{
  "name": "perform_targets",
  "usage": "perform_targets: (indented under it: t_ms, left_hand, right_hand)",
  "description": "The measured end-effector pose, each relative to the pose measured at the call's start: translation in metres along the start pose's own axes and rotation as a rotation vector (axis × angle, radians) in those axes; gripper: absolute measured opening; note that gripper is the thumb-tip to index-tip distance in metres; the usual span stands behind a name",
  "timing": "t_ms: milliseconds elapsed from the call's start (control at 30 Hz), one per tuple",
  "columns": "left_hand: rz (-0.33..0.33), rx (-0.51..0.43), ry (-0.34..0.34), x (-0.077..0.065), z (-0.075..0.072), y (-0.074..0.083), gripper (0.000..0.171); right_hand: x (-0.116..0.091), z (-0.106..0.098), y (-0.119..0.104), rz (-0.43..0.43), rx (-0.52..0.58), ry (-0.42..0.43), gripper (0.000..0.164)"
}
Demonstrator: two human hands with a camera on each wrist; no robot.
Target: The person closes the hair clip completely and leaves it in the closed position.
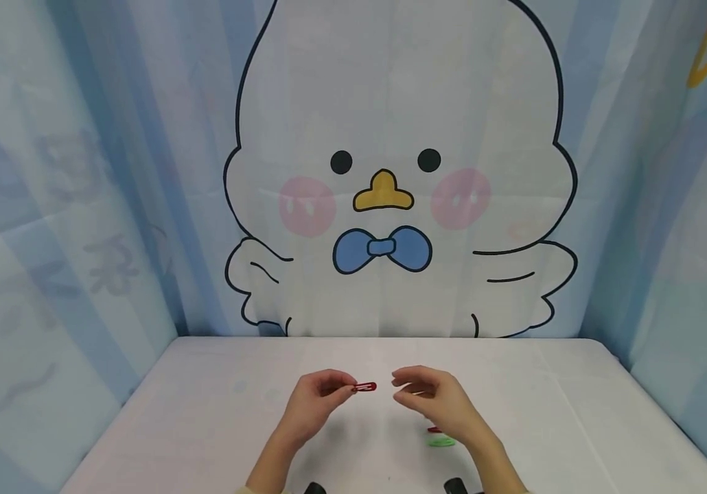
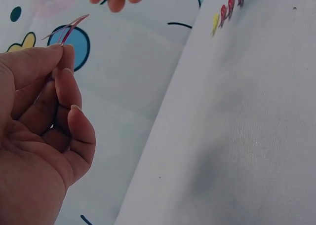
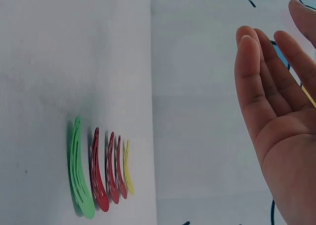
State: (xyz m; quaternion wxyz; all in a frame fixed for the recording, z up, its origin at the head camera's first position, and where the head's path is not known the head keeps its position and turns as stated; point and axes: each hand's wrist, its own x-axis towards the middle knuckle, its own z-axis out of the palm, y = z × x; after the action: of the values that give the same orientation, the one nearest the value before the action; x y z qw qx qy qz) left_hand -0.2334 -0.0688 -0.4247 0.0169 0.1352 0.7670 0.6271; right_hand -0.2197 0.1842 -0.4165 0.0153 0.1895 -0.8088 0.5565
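Between thumb and forefinger, my left hand (image 1: 316, 403) pinches a red snap hair clip (image 1: 365, 387) above the table. In the left wrist view the hair clip (image 2: 74, 27) stands popped apart, its two parts spread into a narrow V. My right hand (image 1: 443, 400) is held to the right of the clip, apart from it, with nothing between thumb and fingers. Its fingers (image 3: 248, 62) are loosely bent in the right wrist view. Below it lies a row of hair clips: a green one (image 3: 79, 170), several red ones (image 3: 98, 173) and a yellow one (image 3: 128, 168).
The table (image 1: 236, 425) has a white cover. Behind it hangs a curtain (image 1: 390, 103) printed with a white bird in a blue bow tie, and more blue cloth (image 1: 51, 206) hangs at the sides. Two dark objects (image 1: 314, 488) show at the bottom edge of the head view.
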Motion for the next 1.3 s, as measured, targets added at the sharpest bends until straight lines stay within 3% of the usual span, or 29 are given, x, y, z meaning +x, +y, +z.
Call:
perform_targets:
  t_ms: [400,633,1033,1167,1300]
  left_hand:
    - [0.017,-0.091,0.002,-0.012,0.009,0.001,0.013]
    - [0.02,-0.116,-0.019,-0.02,0.013,0.002,0.015]
    - [-0.055,-0.119,0.04,-0.031,0.026,-0.002,0.016]
    - [-0.059,-0.177,0.062,-0.033,0.029,-0.003,0.019]
    - [-0.048,-0.268,0.026,-0.035,0.028,-0.002,0.022]
  right_hand:
    - [-0.004,0.018,-0.01,-0.011,0.07,-0.03,0.03]
    - [-0.008,0.028,-0.01,-0.027,0.126,-0.029,0.02]
    - [-0.02,0.034,-0.009,-0.007,0.142,0.056,0.013]
    - [-0.022,0.035,-0.01,-0.012,0.147,0.075,0.012]
    - [-0.025,0.035,-0.011,-0.038,0.154,0.09,0.012]
